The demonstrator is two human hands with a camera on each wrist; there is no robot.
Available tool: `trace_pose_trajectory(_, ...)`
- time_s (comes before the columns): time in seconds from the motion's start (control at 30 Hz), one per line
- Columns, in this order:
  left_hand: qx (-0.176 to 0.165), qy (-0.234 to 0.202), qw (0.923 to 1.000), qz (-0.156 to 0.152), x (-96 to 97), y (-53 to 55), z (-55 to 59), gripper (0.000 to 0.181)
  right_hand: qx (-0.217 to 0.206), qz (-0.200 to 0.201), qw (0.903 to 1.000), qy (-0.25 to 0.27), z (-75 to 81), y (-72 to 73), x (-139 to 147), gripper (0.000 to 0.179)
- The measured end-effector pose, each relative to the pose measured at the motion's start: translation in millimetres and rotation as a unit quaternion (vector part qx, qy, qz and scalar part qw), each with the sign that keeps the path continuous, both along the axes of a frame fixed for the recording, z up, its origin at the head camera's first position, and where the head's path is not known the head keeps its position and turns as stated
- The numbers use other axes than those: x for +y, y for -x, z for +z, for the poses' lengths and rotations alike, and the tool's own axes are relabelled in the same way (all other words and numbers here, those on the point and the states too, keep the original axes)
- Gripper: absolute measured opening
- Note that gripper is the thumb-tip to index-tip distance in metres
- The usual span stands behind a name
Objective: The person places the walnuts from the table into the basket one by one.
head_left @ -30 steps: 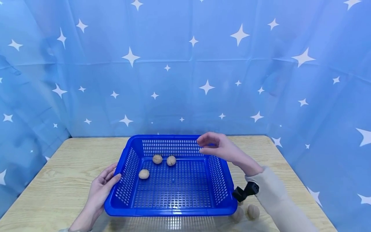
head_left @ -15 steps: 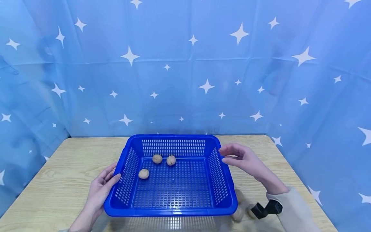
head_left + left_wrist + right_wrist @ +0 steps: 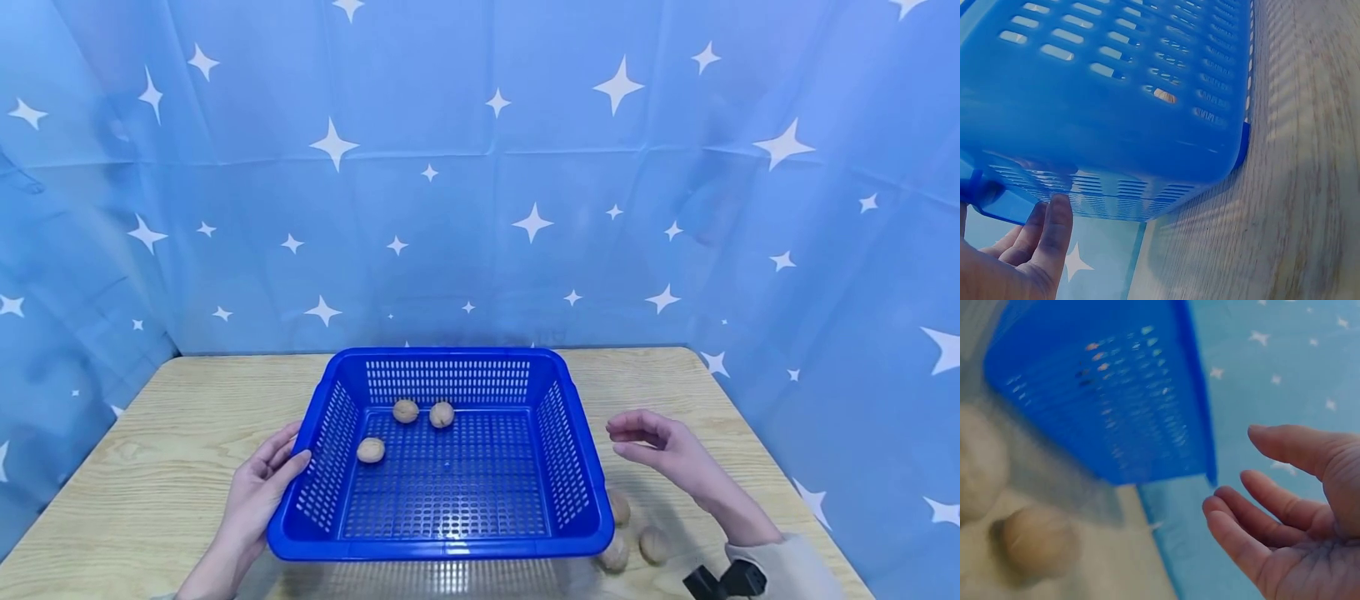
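Note:
A blue plastic basket (image 3: 442, 547) with slotted walls stands on the table, with three walnuts (image 3: 406, 411) lying inside toward its left and back. My left hand (image 3: 258, 487) holds the basket's left rim, thumb over the top edge. In the left wrist view, its fingers (image 3: 1054, 228) press against the outside wall under the rim. To the right of the basket, my right hand (image 3: 667, 450) hangs in the air with loosely bent fingers and nothing in them. Below it, several walnuts (image 3: 655, 545) lie on the table by the basket's front right corner, partly hidden by the basket.
The wood-grain table (image 3: 187, 417) extends to both sides of the basket. A blue curtain with white stars (image 3: 480, 208) closes off the back and both sides. A small black device (image 3: 723, 581) sits on the right sleeve.
My right hand has moved from over the basket's back right corner, to the right and toward me, past the rim. The left hand and the walnuts in the basket have stayed put.

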State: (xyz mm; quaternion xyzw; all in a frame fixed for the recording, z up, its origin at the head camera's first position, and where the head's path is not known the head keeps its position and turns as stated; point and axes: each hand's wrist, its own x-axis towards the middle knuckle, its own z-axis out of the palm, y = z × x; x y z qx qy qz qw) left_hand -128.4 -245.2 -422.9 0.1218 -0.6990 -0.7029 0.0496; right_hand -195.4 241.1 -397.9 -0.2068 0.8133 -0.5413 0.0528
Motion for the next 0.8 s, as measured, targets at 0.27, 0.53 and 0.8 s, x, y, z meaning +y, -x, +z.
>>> trace_pose_trajectory(0.27, 0.002, -0.007, 1.0000, 0.000, 0.3, -0.1, -0.4, 0.055, -0.042, 0.036, 0.9984, 0.005, -34.5, -5.9, 17.7, 0.037)
trace_pose_trajectory(0.53, 0.000, 0.002, 1.0000, 0.000, -0.3, -0.2, -0.3, 0.056, -0.042, 0.109, 0.9920, 0.048, -61.6, -10.6, 19.0, 0.039)
trace_pose_trajectory(0.8, -0.005, 0.003, 1.0000, 0.003, -0.1, 0.3, -0.2, 0.057, -0.040, 0.153, 0.9859, 0.055, -71.2, -9.2, 18.4, 0.038)
